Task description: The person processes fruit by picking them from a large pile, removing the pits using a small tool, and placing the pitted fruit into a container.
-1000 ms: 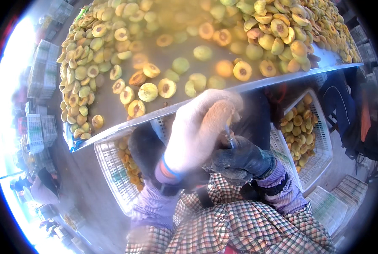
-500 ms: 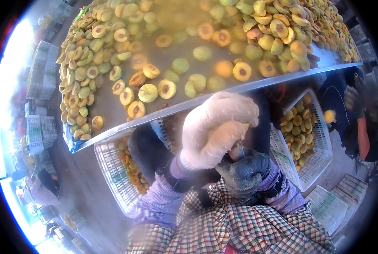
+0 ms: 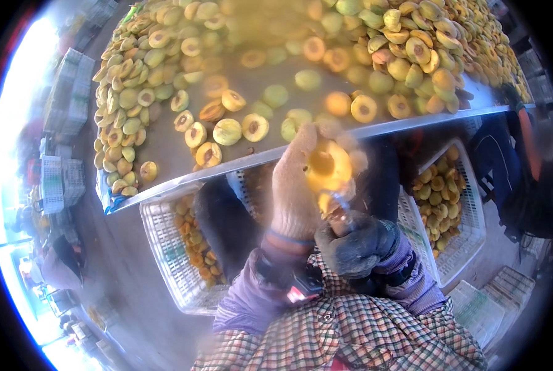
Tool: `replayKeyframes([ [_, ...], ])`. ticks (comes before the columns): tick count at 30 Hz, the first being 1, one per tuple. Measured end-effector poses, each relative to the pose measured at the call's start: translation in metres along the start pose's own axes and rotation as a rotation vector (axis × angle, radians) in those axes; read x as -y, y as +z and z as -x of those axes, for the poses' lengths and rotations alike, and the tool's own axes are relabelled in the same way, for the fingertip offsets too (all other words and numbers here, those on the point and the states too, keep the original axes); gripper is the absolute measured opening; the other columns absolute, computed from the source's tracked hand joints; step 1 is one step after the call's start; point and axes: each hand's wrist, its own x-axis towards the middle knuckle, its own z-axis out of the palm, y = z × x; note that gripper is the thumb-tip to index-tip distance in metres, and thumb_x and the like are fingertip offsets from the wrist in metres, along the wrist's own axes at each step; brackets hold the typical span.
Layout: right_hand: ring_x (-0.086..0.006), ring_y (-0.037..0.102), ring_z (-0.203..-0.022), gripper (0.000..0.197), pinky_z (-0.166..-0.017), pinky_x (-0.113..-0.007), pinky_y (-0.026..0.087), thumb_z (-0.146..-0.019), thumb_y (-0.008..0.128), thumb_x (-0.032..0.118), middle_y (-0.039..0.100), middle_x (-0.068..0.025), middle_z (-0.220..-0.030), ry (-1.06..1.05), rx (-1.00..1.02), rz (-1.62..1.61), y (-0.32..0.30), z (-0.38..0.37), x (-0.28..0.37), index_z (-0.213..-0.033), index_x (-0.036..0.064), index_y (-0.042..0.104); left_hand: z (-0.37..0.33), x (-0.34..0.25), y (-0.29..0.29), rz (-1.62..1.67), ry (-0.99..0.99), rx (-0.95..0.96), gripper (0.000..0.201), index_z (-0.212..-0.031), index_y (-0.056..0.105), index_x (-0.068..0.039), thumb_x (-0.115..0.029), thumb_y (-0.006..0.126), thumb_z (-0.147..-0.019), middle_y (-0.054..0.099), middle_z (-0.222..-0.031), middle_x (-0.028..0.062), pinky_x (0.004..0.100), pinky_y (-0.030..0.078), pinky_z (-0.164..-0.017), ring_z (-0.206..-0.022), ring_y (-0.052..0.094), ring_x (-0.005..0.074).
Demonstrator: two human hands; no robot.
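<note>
My left hand (image 3: 294, 185), in a whitish glove, is closed around a yellow peach half (image 3: 340, 162). The cut face is turned up, and a round hollow shows in its middle. My right hand (image 3: 358, 248), in a dark grey glove, is closed on a small hand tool (image 3: 336, 213) with a shiny tip. That tip is at the lower edge of the peach half; blur hides its exact shape and whether it touches. Both hands are in front of the near edge of a metal table (image 3: 227, 171), above my lap.
Many peach halves (image 3: 208, 154) cover the table, heaped higher toward the back right. White crates with peach halves stand below it, one at left (image 3: 165, 247) and one at right (image 3: 468, 229). A person (image 3: 505, 154) is at the right. More crates (image 3: 66, 93) are stacked at far left.
My left hand has turned and opened out to show the cut face of the peach half, which it had covered. The right hand stays almost in place. The person at right has shifted.
</note>
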Motion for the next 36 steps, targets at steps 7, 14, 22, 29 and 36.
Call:
replayKeyframes([
  [7, -0.0076, 0.056, -0.08, 0.017, -0.073, -0.023, 0.046, -0.087, 0.067, 0.019, 0.06, 0.0007, -0.085, 0.029, 0.015, 0.037, -0.031, 0.004, 0.0, -0.095, 0.0057, 0.06, 0.025, -0.045, -0.018, -0.725, 0.538, -0.169, 0.025, -0.109, 0.059, -0.002, -0.022, 0.052, -0.096, 0.062, -0.095, 0.0109, 0.0283, 0.052, -0.069, -0.09, 0.061, 0.0206],
  [14, -0.0157, 0.059, -0.084, 0.016, -0.079, -0.028, 0.048, -0.086, 0.066, 0.007, 0.061, -0.0022, -0.093, -0.139, -0.256, 0.506, -0.038, 0.002, 0.0, -0.1, 0.0055, 0.06, 0.033, -0.114, -0.088, -2.167, 0.829, -0.457, 0.022, -0.103, 0.065, -0.005, -0.012, 0.068, -0.083, 0.065, -0.108, 0.013, 0.0375, 0.048, -0.088, -0.098, 0.061, 0.0304],
  [22, -0.0064, 0.048, -0.05, 0.02, -0.044, -0.02, 0.036, -0.089, 0.068, 0.019, 0.053, 0.0009, -0.067, -0.292, -0.513, 0.647, -0.021, -0.002, 0.012, -0.093, 0.0014, 0.059, -0.142, -0.079, -0.085, -2.587, 0.511, -0.192, 0.039, -0.117, 0.059, -0.017, -0.024, 0.065, -0.08, 0.057, -0.126, 0.0127, 0.0435, 0.046, -0.095, -0.114, 0.055, 0.0352],
  [29, -0.011, 0.051, -0.067, 0.014, -0.057, -0.024, 0.042, -0.089, 0.064, 0.016, 0.054, -0.0014, -0.078, -0.288, -0.623, 0.819, -0.024, 0.0, 0.022, -0.091, 0.0049, 0.057, -0.114, -0.071, -0.063, -1.034, 0.109, -0.129, 0.027, -0.115, 0.056, -0.008, -0.026, 0.055, -0.094, 0.063, -0.113, 0.0138, 0.0382, 0.054, -0.079, -0.097, 0.065, 0.0269],
  [36, -0.0232, 0.06, -0.073, 0.014, -0.058, -0.032, 0.052, -0.081, 0.061, 0.009, 0.056, -0.0081, -0.084, -0.483, -0.728, 1.486, -0.025, -0.025, 0.021, -0.093, 0.0077, 0.055, -0.044, -0.031, -0.02, -0.745, 0.222, -0.065, 0.037, -0.113, 0.053, -0.003, -0.037, 0.043, -0.101, 0.06, -0.115, 0.0178, 0.0404, 0.055, -0.082, -0.101, 0.062, 0.0309],
])
